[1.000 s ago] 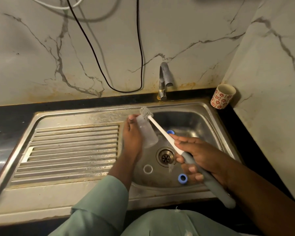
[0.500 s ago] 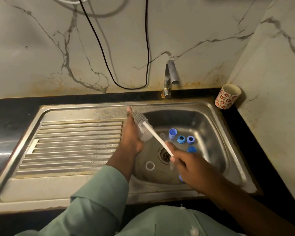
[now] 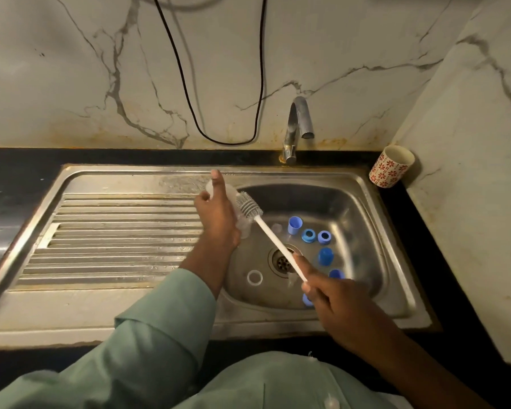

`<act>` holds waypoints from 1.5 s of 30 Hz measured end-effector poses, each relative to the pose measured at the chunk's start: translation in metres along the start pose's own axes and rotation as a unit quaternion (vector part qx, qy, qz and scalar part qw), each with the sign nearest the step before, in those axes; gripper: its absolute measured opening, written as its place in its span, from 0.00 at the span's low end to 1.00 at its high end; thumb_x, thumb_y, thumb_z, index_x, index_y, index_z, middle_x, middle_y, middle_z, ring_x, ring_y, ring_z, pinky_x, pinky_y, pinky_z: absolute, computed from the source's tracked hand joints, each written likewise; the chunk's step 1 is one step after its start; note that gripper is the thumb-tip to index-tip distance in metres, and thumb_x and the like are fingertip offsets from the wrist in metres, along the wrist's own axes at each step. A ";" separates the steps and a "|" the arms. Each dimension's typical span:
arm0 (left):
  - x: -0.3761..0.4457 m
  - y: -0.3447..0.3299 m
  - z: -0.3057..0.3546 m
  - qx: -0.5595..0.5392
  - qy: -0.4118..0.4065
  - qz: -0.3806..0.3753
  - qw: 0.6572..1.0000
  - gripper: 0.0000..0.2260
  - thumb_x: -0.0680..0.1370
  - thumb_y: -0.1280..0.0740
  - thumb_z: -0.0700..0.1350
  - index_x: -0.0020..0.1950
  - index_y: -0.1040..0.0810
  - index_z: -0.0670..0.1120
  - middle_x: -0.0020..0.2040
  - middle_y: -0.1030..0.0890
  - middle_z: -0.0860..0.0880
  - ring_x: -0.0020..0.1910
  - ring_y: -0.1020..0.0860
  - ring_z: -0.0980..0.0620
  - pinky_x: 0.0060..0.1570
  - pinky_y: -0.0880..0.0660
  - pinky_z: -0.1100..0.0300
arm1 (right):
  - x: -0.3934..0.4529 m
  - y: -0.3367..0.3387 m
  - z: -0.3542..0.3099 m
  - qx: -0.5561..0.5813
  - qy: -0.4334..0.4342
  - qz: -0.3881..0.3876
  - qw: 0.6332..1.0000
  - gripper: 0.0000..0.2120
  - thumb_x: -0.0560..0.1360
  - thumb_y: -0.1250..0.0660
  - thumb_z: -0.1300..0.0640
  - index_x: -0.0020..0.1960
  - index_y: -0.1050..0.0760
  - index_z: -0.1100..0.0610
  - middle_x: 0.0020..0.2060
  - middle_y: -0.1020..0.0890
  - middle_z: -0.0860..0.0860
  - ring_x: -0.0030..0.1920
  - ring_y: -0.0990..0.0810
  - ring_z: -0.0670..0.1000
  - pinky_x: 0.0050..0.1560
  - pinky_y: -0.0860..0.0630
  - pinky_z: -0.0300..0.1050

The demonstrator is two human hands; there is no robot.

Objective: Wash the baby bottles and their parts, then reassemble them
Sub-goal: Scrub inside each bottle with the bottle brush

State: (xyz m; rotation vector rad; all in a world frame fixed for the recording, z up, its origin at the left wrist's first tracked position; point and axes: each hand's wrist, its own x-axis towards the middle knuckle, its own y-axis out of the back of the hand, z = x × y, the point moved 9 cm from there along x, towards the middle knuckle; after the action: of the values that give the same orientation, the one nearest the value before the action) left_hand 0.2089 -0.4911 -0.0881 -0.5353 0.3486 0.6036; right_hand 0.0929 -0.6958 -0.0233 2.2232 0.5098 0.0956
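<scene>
Bottle point(image 3: 240, 215) in left hand point(image 3: 216, 215); no writing legible.

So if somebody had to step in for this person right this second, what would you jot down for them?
Left hand: grip on the clear bottle, held tilted over the sink.
Right hand: grip on the bottle brush, whose bristle head lies against the bottle's outside.
Blue caps and rings and a white ring lie in the basin around the drain.
Tap: no water visible.
Done: bottles taken apart.
Left: finish scrubbing, wash parts, reassemble.

home kitchen: steel sink point(image 3: 396, 302), tap point(image 3: 298, 125)
</scene>
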 end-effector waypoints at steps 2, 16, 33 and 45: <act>-0.013 -0.005 -0.013 0.069 -0.009 0.004 0.998 0.27 0.76 0.32 0.62 0.67 0.31 0.47 0.60 0.21 0.43 0.55 0.20 0.44 0.52 0.20 0.47 | 0.007 0.002 0.003 -0.005 -0.001 0.020 1.000 0.24 0.82 0.43 0.55 0.75 0.43 0.43 0.31 0.22 0.47 0.33 0.22 0.44 0.34 0.26 0.36; -0.020 -0.012 -0.031 0.006 0.027 0.031 0.999 0.27 0.72 0.23 0.52 0.67 0.26 0.45 0.60 0.20 0.43 0.58 0.20 0.41 0.58 0.21 0.38 | 0.018 0.001 0.022 0.002 -0.051 0.028 0.998 0.23 0.82 0.43 0.55 0.76 0.42 0.45 0.34 0.20 0.47 0.27 0.26 0.43 0.28 0.28 0.33; -0.030 -0.007 -0.036 -0.038 0.028 0.030 0.998 0.19 0.77 0.27 0.50 0.64 0.23 0.43 0.60 0.19 0.41 0.59 0.20 0.42 0.59 0.21 0.42 | 0.031 0.003 0.016 0.016 -0.055 0.030 0.998 0.22 0.83 0.44 0.55 0.76 0.40 0.48 0.31 0.25 0.45 0.27 0.27 0.41 0.28 0.30 0.31; -0.020 -0.002 -0.018 -0.069 -0.004 0.015 0.997 0.28 0.74 0.25 0.51 0.68 0.28 0.40 0.61 0.19 0.39 0.58 0.19 0.40 0.54 0.19 0.43 | -0.001 0.006 0.006 -0.018 -0.005 -0.002 1.000 0.25 0.81 0.42 0.53 0.76 0.44 0.41 0.26 0.28 0.43 0.28 0.25 0.41 0.31 0.25 0.35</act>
State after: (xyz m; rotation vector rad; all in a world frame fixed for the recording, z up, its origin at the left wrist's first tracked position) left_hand 0.1921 -0.5119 -0.0929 -0.6621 0.3095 0.6608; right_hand 0.0954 -0.7043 -0.0228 2.1873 0.5040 0.0911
